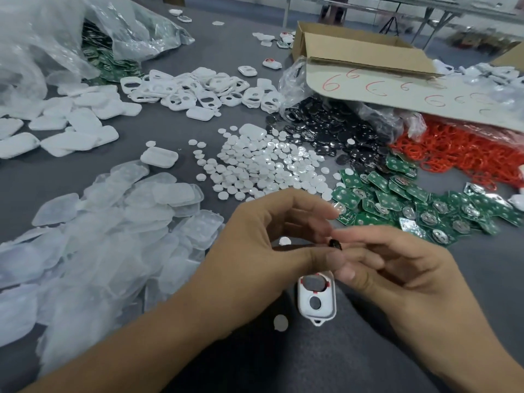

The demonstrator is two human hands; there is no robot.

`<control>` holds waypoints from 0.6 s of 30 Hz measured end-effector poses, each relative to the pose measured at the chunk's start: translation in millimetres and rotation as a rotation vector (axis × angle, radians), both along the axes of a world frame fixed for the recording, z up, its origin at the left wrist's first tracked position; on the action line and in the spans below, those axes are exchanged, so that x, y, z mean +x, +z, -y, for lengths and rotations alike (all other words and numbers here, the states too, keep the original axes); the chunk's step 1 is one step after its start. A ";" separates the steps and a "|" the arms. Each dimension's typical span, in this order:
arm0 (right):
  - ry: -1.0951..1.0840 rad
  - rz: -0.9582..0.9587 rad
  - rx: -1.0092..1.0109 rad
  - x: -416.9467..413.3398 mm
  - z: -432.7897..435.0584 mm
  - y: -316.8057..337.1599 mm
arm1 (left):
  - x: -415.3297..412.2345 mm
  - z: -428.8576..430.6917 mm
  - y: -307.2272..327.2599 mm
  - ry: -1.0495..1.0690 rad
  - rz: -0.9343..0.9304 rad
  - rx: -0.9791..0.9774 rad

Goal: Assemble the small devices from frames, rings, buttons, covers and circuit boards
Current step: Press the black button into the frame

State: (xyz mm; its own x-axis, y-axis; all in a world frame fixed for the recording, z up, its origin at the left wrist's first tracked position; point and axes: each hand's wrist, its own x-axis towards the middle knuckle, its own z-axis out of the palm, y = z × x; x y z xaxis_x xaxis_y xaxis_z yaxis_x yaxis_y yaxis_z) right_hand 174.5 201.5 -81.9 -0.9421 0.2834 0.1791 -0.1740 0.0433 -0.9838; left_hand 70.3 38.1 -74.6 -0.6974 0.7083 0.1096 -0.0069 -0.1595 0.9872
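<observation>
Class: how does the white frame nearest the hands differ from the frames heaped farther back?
The near frame lies alone, with red showing round its large opening; the heaped frames overlap and show no red. Both are white, with one large and one small opening.

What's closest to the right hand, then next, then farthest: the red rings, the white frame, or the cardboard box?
From the right hand:
1. White frame, just beside its thumb, lower left.
2. Red rings, up the table, to the right.
3. Cardboard box, at the far end.
</observation>
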 end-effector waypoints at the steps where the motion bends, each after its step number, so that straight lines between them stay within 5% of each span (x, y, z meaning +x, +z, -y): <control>1: -0.013 -0.012 0.040 -0.3 0.3 -0.1 | -0.5 0.4 -0.3 -0.019 0.035 0.004; 5: 0.000 0.014 0.197 3.0 -2.1 4.4 | -9.8 7.9 1.5 -0.042 -0.025 -0.154; 10: 0.012 0.037 0.802 3.0 -8.5 9.4 | -12.5 16.2 3.0 -0.150 -0.447 -0.579; 14: 0.061 0.040 0.865 1.9 -5.9 9.1 | -6.8 12.5 -0.4 -0.203 -0.579 -0.638; 18: 0.067 0.108 0.788 1.4 -3.5 7.1 | -7.6 12.6 0.0 -0.202 -0.518 -0.590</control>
State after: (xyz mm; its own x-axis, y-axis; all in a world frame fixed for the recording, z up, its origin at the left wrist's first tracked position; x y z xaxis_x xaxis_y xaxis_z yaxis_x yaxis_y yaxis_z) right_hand 175.9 205.1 -74.8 -0.9763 0.0532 0.2098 -0.1066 0.7255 -0.6799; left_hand 62.7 25.6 -74.6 -0.5127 0.8573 -0.0474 0.5014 0.3437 0.7940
